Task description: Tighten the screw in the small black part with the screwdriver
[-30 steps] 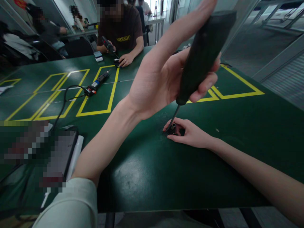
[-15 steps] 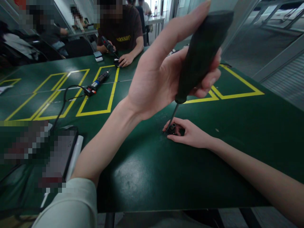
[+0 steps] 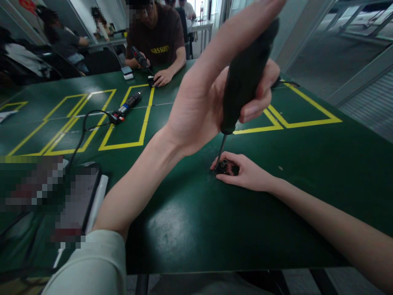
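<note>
My left hand (image 3: pixel 199 102) is wrapped round the thick dark handle of a screwdriver (image 3: pixel 248 73), raised high over the table. The thin metal shaft slants down, and its tip meets a small black part (image 3: pixel 221 167) on the tabletop. With thumb and fingers, my right hand (image 3: pixel 245 173) pinches that black part from the right side. A short metal cylinder stands up from the part beside the screwdriver tip. Where exactly the tip sits in the part is too small to tell.
A power screwdriver (image 3: pixel 129 104) with a cable lies inside yellow tape lines on the green table (image 3: pixel 184 229). Blurred flat devices (image 3: pixel 75 200) lie at the left. Across the table a person (image 3: pixel 166 37) holds another power driver (image 3: pixel 140 58) over a small black part.
The screwdriver handle has turned and tipped slightly left in my left hand, and its fingers have shifted round it. My right hand and the black part have stayed in place.
</note>
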Motion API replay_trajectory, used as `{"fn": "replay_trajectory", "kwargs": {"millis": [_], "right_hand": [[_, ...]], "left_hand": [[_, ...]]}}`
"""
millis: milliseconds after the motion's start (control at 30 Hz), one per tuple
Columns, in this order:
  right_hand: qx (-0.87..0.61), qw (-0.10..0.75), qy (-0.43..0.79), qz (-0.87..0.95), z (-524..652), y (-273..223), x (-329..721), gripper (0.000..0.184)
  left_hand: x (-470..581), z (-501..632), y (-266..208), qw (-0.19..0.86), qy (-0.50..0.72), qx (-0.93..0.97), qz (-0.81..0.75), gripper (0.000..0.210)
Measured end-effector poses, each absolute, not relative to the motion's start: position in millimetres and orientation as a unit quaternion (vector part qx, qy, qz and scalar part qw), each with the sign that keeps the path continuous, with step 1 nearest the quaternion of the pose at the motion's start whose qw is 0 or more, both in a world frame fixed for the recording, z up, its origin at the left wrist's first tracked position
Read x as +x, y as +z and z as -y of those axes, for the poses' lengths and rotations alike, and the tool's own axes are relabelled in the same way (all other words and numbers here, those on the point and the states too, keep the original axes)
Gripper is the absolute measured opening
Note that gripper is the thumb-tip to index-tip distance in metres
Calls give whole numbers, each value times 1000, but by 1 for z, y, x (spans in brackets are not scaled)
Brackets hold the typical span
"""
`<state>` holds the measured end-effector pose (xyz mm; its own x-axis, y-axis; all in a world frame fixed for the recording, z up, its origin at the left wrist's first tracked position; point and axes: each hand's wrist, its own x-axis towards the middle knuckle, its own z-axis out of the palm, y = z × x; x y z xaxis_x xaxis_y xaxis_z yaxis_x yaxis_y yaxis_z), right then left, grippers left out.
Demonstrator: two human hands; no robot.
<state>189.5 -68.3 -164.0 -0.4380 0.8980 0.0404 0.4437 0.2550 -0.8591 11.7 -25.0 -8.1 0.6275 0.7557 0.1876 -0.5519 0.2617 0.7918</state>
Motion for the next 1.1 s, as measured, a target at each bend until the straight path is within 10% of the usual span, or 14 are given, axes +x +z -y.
{"fn": "replay_trajectory", "kwargs": {"millis": [700,1100], "right_hand": [[-452,272,411,743,68,-164,190,27],[-453,277,411,741,68,-164,190,26]], "left_hand": [[13,25,-11,755,390,524,-62,38],[16,30,-7,749,381,532,-101,60]]}}
